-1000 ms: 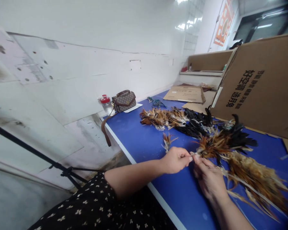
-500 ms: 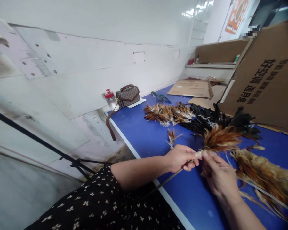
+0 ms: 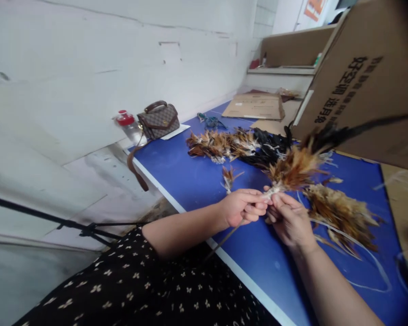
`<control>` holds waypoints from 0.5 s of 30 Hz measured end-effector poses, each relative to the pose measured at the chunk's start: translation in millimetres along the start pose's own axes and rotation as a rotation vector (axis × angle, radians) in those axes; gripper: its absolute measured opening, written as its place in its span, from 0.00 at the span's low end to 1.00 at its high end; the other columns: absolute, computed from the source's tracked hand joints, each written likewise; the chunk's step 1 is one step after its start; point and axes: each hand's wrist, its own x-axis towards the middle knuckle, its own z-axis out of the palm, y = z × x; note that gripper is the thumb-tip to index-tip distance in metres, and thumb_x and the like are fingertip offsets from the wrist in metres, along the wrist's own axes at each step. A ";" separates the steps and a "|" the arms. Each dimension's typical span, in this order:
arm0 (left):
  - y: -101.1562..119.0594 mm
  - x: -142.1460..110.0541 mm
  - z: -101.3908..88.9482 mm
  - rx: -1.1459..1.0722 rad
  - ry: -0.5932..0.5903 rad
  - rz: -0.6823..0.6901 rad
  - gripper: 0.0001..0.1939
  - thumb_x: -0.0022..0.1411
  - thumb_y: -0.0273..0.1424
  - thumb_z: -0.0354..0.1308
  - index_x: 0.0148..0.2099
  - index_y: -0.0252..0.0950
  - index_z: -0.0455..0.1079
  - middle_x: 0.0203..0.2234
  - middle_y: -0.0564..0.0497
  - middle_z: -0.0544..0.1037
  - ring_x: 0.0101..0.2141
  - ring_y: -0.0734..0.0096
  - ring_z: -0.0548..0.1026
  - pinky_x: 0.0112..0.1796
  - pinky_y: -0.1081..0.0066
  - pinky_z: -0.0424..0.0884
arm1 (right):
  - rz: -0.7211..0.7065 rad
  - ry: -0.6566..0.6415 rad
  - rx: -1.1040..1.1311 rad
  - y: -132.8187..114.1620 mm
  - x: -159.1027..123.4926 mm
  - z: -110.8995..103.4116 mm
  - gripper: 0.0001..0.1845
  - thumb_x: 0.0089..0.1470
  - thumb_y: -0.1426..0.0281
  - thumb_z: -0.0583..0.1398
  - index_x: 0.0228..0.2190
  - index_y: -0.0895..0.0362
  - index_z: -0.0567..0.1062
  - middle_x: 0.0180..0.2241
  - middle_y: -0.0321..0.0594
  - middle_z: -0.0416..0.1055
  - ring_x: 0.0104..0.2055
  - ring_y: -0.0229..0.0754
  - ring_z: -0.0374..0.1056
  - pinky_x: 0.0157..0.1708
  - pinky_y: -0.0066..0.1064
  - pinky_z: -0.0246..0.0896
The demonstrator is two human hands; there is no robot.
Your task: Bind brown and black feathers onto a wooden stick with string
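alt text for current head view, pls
A person's bare left hand and bare right hand hold a brown feather bundle by its pale base, above a blue table. More brown and black feathers lie on the table; a brown checked handbag and clear red-lidded bottle sit toward the left, a printed brown cardboard panel at right.

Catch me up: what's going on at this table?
The person's left hand and right hand meet, fingers closed, at the pale base of a feather bundle, plumes pointing away. A thin stick runs from under the left hand past the near edge of the blue table. Brown feathers lie beyond.
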 end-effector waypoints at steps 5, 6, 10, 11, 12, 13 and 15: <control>-4.4 0.5 -4.4 0.056 -0.026 -0.003 0.07 0.70 0.29 0.71 0.43 0.28 0.80 0.28 0.52 0.73 0.20 0.84 0.63 0.21 0.80 0.58 | -0.036 0.039 -0.040 -1.7 -1.2 -4.2 0.27 0.39 0.51 0.88 0.31 0.56 0.88 0.21 0.32 0.68 0.20 0.30 0.52 0.19 0.25 0.51; -4.0 1.0 -7.4 0.112 -0.017 0.022 0.10 0.69 0.31 0.73 0.43 0.28 0.80 0.31 0.47 0.78 0.23 0.79 0.71 0.25 0.76 0.68 | -0.045 0.062 -0.051 -1.9 -0.8 -6.8 0.28 0.39 0.50 0.88 0.31 0.56 0.89 0.21 0.32 0.67 0.21 0.30 0.53 0.19 0.25 0.51; 16.3 -4.5 -34.9 0.456 0.207 0.240 0.13 0.72 0.36 0.72 0.45 0.29 0.82 0.38 0.40 0.87 0.35 0.67 0.84 0.41 0.66 0.80 | -0.080 0.155 -0.078 -0.9 5.1 -19.1 0.28 0.38 0.52 0.88 0.34 0.58 0.90 0.20 0.29 0.61 0.21 0.29 0.51 0.18 0.23 0.49; 25.1 -9.4 -44.3 0.592 0.327 0.307 0.11 0.74 0.35 0.69 0.45 0.30 0.83 0.37 0.42 0.86 0.33 0.71 0.82 0.40 0.69 0.78 | -0.076 0.164 -0.079 0.6 7.4 -22.0 0.28 0.38 0.53 0.88 0.35 0.58 0.91 0.21 0.29 0.61 0.22 0.29 0.51 0.18 0.22 0.51; 34.2 -15.8 -53.4 0.739 0.458 0.360 0.09 0.75 0.33 0.66 0.44 0.31 0.83 0.36 0.45 0.86 0.31 0.73 0.80 0.38 0.71 0.76 | -0.068 0.172 -0.072 2.6 9.7 -24.7 0.29 0.37 0.54 0.88 0.36 0.57 0.91 0.22 0.29 0.62 0.22 0.29 0.51 0.18 0.22 0.52; 42.7 -23.1 -61.4 0.900 0.583 0.401 0.10 0.76 0.31 0.64 0.42 0.31 0.82 0.34 0.46 0.85 0.31 0.73 0.78 0.37 0.71 0.74 | -0.061 0.183 -0.068 5.3 11.9 -27.1 0.29 0.36 0.54 0.88 0.35 0.57 0.91 0.22 0.30 0.64 0.22 0.30 0.53 0.17 0.23 0.53; 54.7 -37.6 -72.2 1.237 0.777 0.416 0.14 0.77 0.31 0.61 0.36 0.33 0.80 0.32 0.46 0.84 0.33 0.69 0.79 0.40 0.69 0.73 | -0.056 0.191 -0.059 11.8 15.5 -31.3 0.28 0.34 0.55 0.88 0.34 0.56 0.92 0.24 0.34 0.68 0.22 0.31 0.55 0.16 0.24 0.54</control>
